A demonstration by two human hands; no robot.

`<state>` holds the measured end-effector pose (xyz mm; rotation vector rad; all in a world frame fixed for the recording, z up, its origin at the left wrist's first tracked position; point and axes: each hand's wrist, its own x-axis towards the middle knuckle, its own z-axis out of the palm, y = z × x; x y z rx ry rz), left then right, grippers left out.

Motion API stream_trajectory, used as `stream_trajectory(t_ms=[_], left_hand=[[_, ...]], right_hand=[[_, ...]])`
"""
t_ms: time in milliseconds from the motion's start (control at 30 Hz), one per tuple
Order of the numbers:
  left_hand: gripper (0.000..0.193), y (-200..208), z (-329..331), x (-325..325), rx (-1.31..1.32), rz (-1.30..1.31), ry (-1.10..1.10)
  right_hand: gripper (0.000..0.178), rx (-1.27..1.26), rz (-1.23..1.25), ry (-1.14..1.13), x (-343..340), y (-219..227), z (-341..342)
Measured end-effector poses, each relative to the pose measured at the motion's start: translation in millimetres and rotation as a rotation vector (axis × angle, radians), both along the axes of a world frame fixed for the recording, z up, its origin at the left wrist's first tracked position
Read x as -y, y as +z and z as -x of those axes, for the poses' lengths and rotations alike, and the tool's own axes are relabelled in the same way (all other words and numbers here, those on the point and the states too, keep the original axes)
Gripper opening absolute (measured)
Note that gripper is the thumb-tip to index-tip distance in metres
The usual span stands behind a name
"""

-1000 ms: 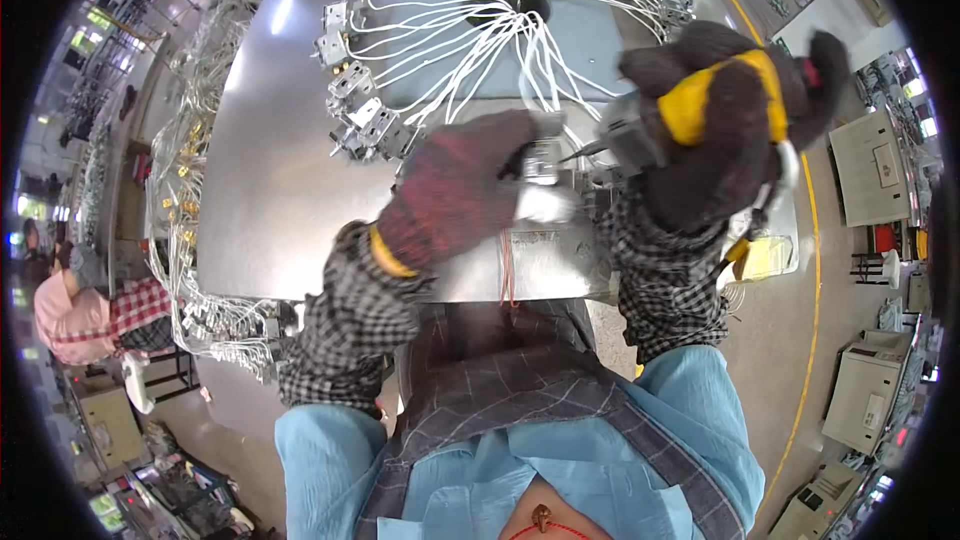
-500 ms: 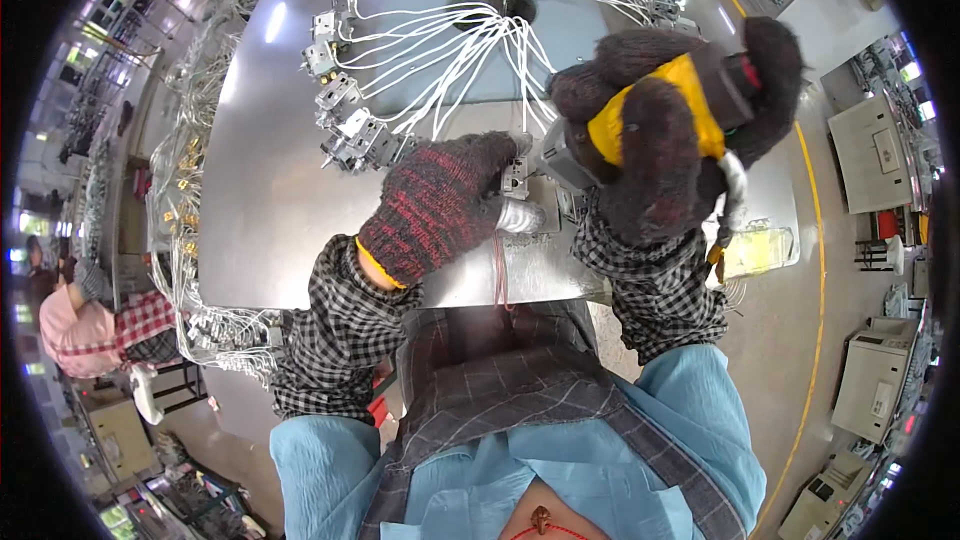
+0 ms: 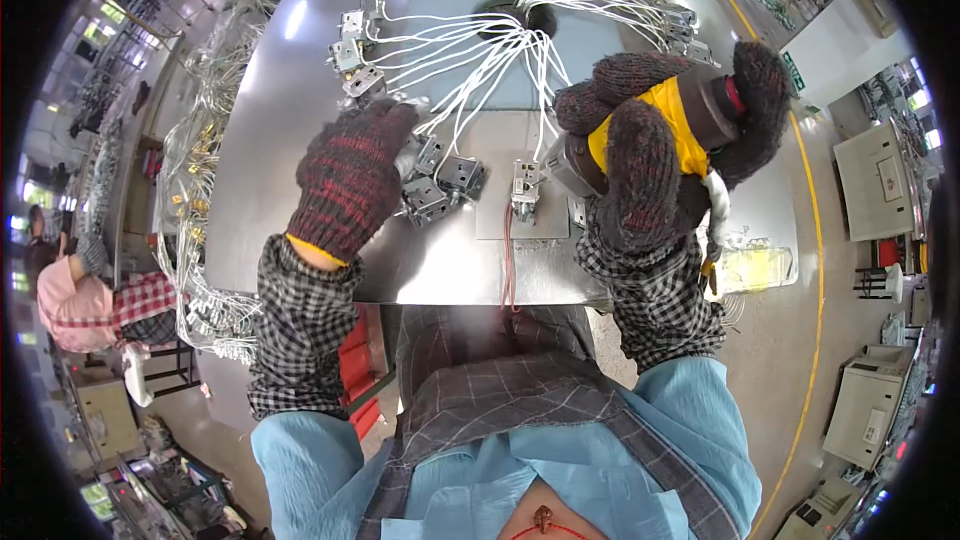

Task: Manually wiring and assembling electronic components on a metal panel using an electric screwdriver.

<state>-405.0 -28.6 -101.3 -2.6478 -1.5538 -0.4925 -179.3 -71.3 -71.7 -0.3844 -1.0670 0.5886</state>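
My left hand (image 3: 352, 178), in a dark knit glove flecked with red, is over a row of metal socket modules (image 3: 428, 198) on the left of the table. Its fingertips are mostly hidden, so I cannot tell whether they grip one. In my right hand (image 3: 645, 165), in a dark glove, is a power tool (image 3: 572, 165) with a grey front and a yellow band (image 3: 682, 120); its exact kind does not show. Just left of the tool's front stands a single socket module (image 3: 525, 188) with a white wire above and reddish wires (image 3: 510, 255) hanging below.
White wires (image 3: 500, 45) fan out from a dark round hole (image 3: 535, 18) in a grey board. More modules (image 3: 690, 35) lie at the far right. A yellowish clear tray (image 3: 755, 268) sits at the right edge. Wire bundles (image 3: 190, 210) hang left, near a seated person (image 3: 80, 305).
My left hand has moved left, away from the single socket module to the row of modules, some of which now lie nearer the middle. My right hand still holds the tool in about the same place.
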Motion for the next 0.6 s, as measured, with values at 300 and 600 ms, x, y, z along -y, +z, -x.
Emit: stream_trajectory(t_ms=[300, 600], left_hand=[[0.053, -9, -14, -6, 0.536, 0.438, -0.206], [0.066, -8, -57, 18, 0.562, 0.428, -0.252]], right_hand=[[0.069, 0.048, -0.038, -0.055, -7, 0, 5], [0.061, 0.116, -0.226, -0.157, -36, 6, -45]])
